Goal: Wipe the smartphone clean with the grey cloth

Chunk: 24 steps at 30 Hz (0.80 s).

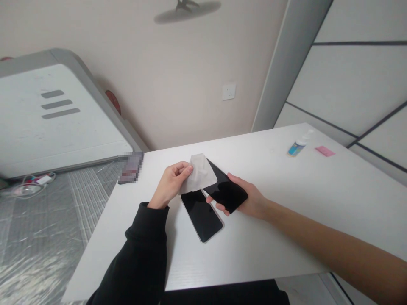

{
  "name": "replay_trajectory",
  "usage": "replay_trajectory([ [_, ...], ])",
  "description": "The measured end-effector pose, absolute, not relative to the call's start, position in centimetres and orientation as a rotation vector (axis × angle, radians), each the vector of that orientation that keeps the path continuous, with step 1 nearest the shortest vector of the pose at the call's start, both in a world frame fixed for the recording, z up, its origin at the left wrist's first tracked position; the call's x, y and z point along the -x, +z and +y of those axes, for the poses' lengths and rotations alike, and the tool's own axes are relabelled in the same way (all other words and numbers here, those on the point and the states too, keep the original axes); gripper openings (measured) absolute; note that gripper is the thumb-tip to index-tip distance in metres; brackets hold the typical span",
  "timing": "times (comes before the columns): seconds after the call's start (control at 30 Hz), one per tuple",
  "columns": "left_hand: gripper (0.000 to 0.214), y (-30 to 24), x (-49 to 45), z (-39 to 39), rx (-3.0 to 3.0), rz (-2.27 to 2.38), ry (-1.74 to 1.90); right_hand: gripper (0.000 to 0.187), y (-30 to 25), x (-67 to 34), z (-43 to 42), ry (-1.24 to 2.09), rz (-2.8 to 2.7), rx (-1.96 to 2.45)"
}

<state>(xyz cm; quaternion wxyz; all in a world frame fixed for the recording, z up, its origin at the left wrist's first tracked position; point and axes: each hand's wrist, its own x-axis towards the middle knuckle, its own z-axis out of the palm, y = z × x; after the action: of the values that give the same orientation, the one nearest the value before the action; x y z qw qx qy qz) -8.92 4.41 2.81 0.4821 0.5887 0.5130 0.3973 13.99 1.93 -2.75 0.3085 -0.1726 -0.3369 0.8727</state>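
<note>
Pinched between the thumb and fingers of my left hand (173, 180) is a thin pale grey cloth (199, 173). The cloth overlaps the far end of a black smartphone (227, 190). My right hand (249, 197) grips that phone by its near end, thumb along one edge and fingertips at the other, screen up and tilted. Below it, a second smartphone (203, 218) lies flat on the white table (254, 258) with its dark screen up. Its far end is partly hidden by the cloth and the held phone.
A small spray bottle (297, 147) with a blue label stands at the back right, beside a pink packet (324, 151). At the table's left edge lies a dark, pixelated object (131, 167). Behind the table is a wall with a socket (229, 91).
</note>
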Motion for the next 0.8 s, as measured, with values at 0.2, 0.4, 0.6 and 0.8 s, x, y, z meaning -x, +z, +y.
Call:
replay_trajectory([
  [0.2, 0.044, 2.2, 8.7, 4.3, -1.464, 1.252, 0.970, 0.061, -3.7, -14.0, 1.9, 2.236, -1.027, 0.492],
  [0.4, 0.050, 1.8, 8.8, 4.7, -1.504, 1.308, 1.056, 0.062, -3.2, -13.8, 1.6, 2.281, -0.959, 0.477],
  [0.6, 0.046, 2.1, 8.5, 4.3, -1.419, 1.192, 0.974, 0.053, -2.5, -13.9, 1.9, 2.291, -0.855, 0.429],
  [0.8, 0.047, 1.8, 8.3, 4.1, -1.340, 1.200, 1.060, 0.063, -2.8, -13.9, 1.7, 2.305, -0.980, 0.450],
])
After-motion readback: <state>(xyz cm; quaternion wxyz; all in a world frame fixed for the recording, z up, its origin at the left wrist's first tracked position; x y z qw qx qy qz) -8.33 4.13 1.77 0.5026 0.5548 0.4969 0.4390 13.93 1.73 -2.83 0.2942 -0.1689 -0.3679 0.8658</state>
